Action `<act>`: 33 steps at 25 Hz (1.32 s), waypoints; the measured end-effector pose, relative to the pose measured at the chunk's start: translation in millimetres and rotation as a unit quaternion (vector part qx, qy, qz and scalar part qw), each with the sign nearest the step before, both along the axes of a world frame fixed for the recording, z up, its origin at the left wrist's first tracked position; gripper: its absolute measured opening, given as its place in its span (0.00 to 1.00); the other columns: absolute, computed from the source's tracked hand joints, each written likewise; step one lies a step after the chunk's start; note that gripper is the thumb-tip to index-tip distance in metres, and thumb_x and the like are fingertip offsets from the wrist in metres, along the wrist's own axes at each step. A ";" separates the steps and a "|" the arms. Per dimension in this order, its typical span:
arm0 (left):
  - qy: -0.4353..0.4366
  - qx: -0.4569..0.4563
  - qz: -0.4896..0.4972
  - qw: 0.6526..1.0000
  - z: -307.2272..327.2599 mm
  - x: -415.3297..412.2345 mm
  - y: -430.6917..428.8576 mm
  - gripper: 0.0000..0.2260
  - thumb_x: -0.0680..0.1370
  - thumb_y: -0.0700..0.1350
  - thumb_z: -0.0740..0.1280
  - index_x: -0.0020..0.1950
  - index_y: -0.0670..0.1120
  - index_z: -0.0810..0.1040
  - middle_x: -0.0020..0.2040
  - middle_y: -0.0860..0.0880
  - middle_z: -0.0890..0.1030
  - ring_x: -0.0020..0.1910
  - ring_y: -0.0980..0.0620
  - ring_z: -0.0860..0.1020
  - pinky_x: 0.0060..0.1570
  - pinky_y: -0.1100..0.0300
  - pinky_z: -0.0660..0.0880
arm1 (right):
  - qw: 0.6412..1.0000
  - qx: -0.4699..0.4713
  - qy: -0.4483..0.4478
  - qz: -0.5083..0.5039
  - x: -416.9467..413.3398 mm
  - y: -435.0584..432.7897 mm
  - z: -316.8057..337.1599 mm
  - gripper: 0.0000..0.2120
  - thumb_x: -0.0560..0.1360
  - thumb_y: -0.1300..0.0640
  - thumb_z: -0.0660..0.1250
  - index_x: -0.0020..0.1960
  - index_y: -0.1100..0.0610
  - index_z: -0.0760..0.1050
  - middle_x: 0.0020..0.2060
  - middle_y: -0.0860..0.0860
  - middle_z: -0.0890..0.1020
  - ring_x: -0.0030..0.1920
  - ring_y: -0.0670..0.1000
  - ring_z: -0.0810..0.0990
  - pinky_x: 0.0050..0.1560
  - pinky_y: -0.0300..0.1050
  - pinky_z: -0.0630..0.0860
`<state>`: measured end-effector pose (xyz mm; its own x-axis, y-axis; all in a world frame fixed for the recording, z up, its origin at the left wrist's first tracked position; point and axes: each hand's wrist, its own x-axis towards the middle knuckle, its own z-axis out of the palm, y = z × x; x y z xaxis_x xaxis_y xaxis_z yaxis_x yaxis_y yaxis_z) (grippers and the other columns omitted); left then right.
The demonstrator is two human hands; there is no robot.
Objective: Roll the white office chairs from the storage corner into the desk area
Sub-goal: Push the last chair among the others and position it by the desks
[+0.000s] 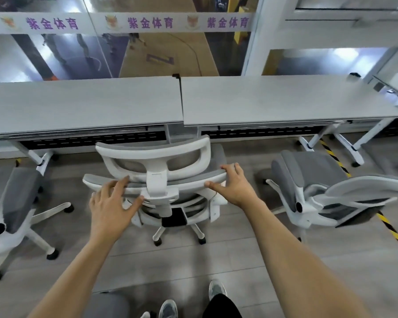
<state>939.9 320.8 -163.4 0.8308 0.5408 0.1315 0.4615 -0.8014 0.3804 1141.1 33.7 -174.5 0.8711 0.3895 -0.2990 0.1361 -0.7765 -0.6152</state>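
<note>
A white office chair (157, 158) with grey mesh back and headrest stands in front of me, facing the seam between two grey desks, its seat just short of the desk edge. My right hand (236, 187) holds the right end of the backrest's top rim, fingers over the top and thumb beneath. With fingers spread and fairly straight, my left hand (110, 208) touches the left part of that rim, its thumb near the headrest post. The chair's wheeled base (179, 235) shows below on the floor.
The left desk (78, 104) and right desk (285, 99) line a glass wall. A second chair (12, 198) stands at the left, a third chair (308, 180) at the right. Yellow-black tape (391, 230) crosses the floor at the right. My feet are at the bottom.
</note>
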 end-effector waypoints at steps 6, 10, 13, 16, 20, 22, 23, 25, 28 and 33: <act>-0.172 0.031 -0.207 0.962 1.2 49.3 -157.8 0.13 0.78 0.48 0.64 0.59 0.44 0.76 0.57 0.47 0.75 0.54 0.46 0.74 0.56 0.52 0.72 | 0.980 -0.075 -0.173 -0.058 35.4 -114.2 -7.1 0.32 0.76 0.45 0.67 0.77 0.48 0.61 0.72 0.56 0.69 0.70 0.61 0.70 0.70 0.58 0.65; -0.044 0.081 -0.266 0.960 -12.5 153.9 -221.8 0.22 0.77 0.47 0.67 0.71 0.49 0.69 0.71 0.46 0.72 0.67 0.42 0.70 0.70 0.47 0.67 | 0.900 -0.287 -0.242 -0.220 86.9 -275.2 -5.6 0.34 0.74 0.53 0.68 0.77 0.51 0.59 0.76 0.60 0.64 0.79 0.61 0.56 0.77 0.65 0.50; 0.076 0.139 -0.153 0.975 -27.5 203.3 -232.8 0.28 0.76 0.49 0.69 0.75 0.47 0.67 0.72 0.41 0.71 0.71 0.37 0.68 0.74 0.39 0.57 | 0.877 -0.368 -0.170 -0.258 116.3 -364.0 -11.6 0.35 0.75 0.46 0.64 0.79 0.50 0.55 0.79 0.59 0.57 0.80 0.62 0.48 0.75 0.70 0.45; 0.155 0.166 -0.061 0.972 -35.1 216.8 -236.4 0.24 0.78 0.54 0.65 0.71 0.45 0.70 0.63 0.42 0.78 0.65 0.39 0.74 0.71 0.40 0.58 | 0.887 -0.374 -0.172 -0.211 137.2 -402.0 -28.5 0.33 0.76 0.40 0.65 0.77 0.49 0.58 0.77 0.61 0.61 0.79 0.66 0.51 0.77 0.69 0.42; 0.107 0.196 -0.033 0.974 -36.9 222.0 -242.1 0.09 0.76 0.47 0.70 0.54 0.47 0.77 0.47 0.45 0.81 0.47 0.41 0.78 0.57 0.43 0.67 | 0.888 -0.326 -0.202 -0.254 169.1 -403.5 -39.1 0.22 0.75 0.49 0.70 0.64 0.57 0.71 0.67 0.64 0.71 0.75 0.66 0.60 0.74 0.74 0.47; 0.097 0.203 -0.029 0.974 -39.3 223.4 -244.5 0.08 0.76 0.47 0.70 0.53 0.47 0.77 0.45 0.46 0.80 0.46 0.41 0.78 0.57 0.44 0.65 | 0.890 -0.283 -0.233 -0.271 180.7 -399.8 -41.0 0.14 0.74 0.56 0.70 0.56 0.61 0.73 0.61 0.67 0.75 0.73 0.66 0.62 0.72 0.78 0.43; 0.092 0.208 -0.032 0.973 -39.0 224.6 -244.9 0.08 0.76 0.47 0.70 0.53 0.47 0.77 0.44 0.46 0.80 0.45 0.42 0.78 0.57 0.44 0.65 | 0.888 -0.280 -0.247 -0.268 186.7 -397.0 -41.1 0.12 0.74 0.57 0.70 0.54 0.61 0.73 0.59 0.66 0.76 0.72 0.65 0.64 0.72 0.78 0.41; 0.084 0.213 -0.040 0.973 -36.4 225.0 -244.7 0.08 0.76 0.47 0.70 0.53 0.47 0.77 0.43 0.46 0.80 0.44 0.42 0.78 0.56 0.44 0.65 | 0.889 -0.283 -0.254 -0.256 198.5 -391.6 -40.7 0.10 0.75 0.57 0.69 0.53 0.60 0.74 0.56 0.64 0.77 0.71 0.64 0.65 0.72 0.77 0.40; 0.062 0.219 -0.042 0.973 -35.6 223.9 -242.9 0.08 0.76 0.47 0.71 0.53 0.46 0.77 0.43 0.46 0.79 0.42 0.42 0.77 0.55 0.44 0.65 | 0.892 -0.262 -0.260 -0.261 222.5 -386.5 -38.0 0.09 0.76 0.57 0.69 0.52 0.59 0.74 0.55 0.63 0.77 0.69 0.65 0.66 0.73 0.76 0.39; 0.051 0.220 -0.041 0.973 -38.0 221.8 -241.0 0.09 0.75 0.47 0.72 0.53 0.47 0.78 0.44 0.47 0.80 0.42 0.42 0.77 0.53 0.45 0.65 | 0.886 -0.288 -0.262 -0.253 249.5 -394.9 -40.8 0.09 0.76 0.56 0.69 0.53 0.59 0.75 0.53 0.64 0.77 0.66 0.67 0.68 0.73 0.76 0.41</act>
<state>1161.7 79.8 -201.4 0.8894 0.3829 0.2497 0.4075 -0.9117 -0.0534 1390.5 -361.2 -215.3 0.9685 -0.1760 0.1761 -0.1693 -0.9842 -0.0526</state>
